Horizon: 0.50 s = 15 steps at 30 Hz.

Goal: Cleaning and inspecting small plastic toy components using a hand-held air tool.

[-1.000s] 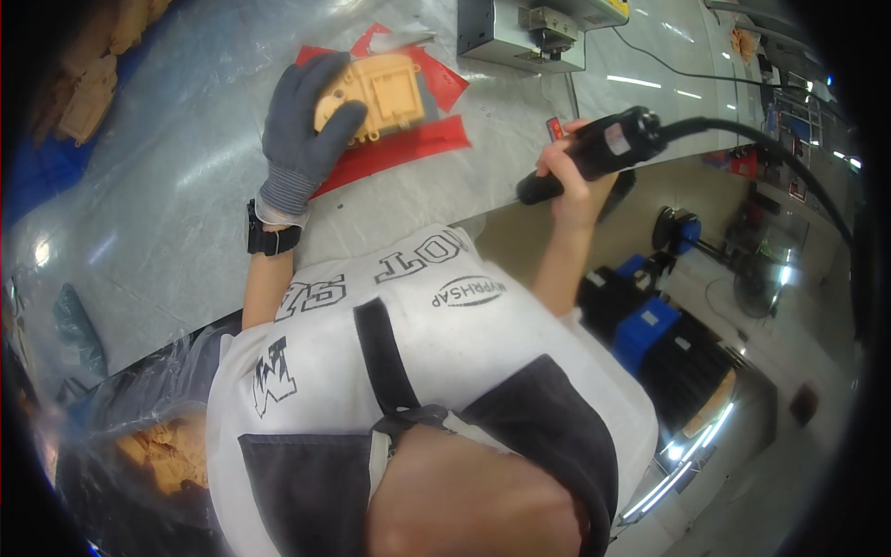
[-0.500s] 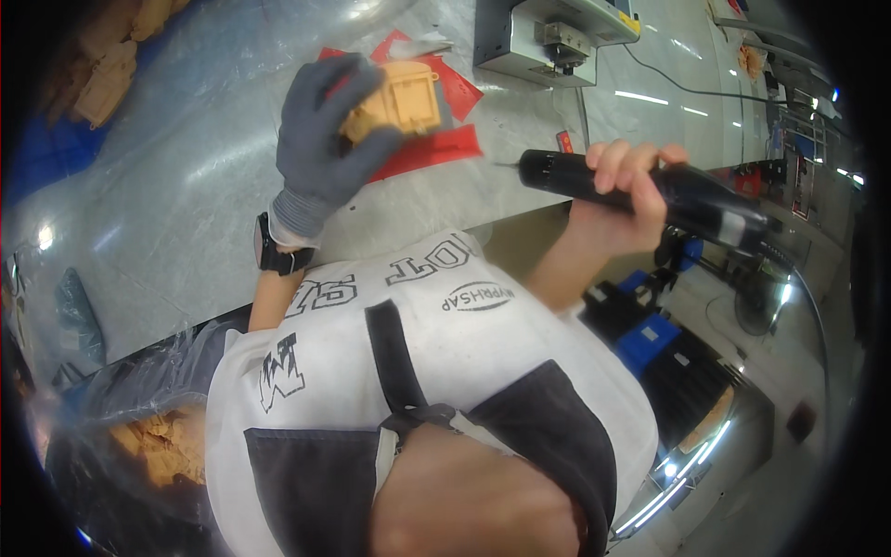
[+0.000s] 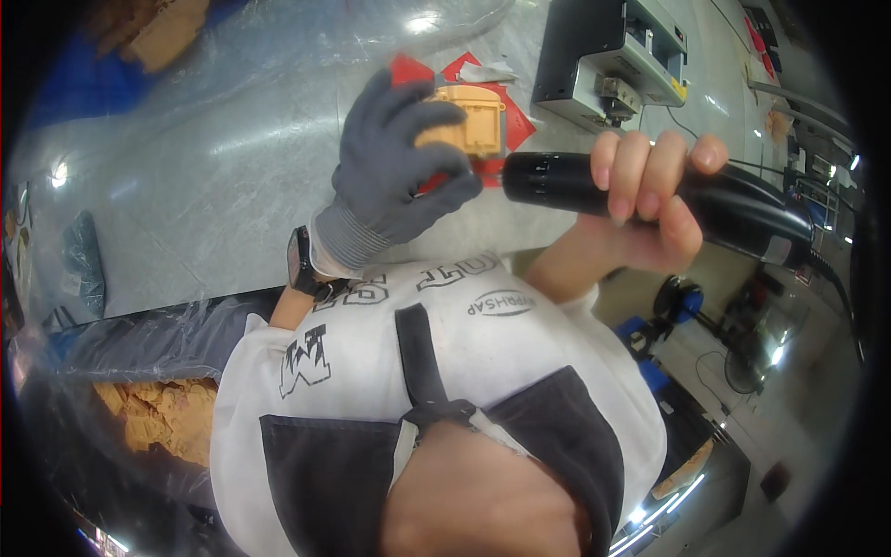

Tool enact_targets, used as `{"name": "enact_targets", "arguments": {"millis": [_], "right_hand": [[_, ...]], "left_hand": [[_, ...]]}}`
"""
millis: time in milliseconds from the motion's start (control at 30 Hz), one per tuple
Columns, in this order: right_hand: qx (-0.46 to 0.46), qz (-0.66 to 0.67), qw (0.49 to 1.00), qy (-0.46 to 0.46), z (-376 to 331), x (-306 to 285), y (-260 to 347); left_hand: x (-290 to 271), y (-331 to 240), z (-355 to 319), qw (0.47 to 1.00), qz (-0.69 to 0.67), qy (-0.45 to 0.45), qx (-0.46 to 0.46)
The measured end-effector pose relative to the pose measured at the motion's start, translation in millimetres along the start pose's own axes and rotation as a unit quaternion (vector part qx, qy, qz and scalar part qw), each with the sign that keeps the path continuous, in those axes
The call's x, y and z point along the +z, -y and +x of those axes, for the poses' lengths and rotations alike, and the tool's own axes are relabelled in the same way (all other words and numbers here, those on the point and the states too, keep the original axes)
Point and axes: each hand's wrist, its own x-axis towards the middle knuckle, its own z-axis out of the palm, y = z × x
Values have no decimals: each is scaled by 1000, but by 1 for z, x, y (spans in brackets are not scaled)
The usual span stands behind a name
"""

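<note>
Left hand [image 3: 390,169], gloved, pinching orange plastic part [image 3: 483,121], nearer it; right hand [image 3: 652,186], bare, wrapped round black handheld tool [image 3: 560,179], long axis crosswise, tip leftward beside part and left thumb, contact unclear.

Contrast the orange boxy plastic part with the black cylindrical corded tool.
The orange part is compact; the black tool is longer. The part has a framed face; the tool trails a cord. Both are held: the part in the gray-gloved left hand, the tool in the bare right hand.
</note>
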Motion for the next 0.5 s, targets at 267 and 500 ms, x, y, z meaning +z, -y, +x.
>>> {"name": "enact_targets", "arguments": {"millis": [267,500], "right_hand": [[-10,2,1000,-9,4,0,4],[-14,27,999,13,5,1,-1]], "left_hand": [[1,4,-1,999,-43,-20,-2],[2,2,-3,997,-77,-27,-9]]}}
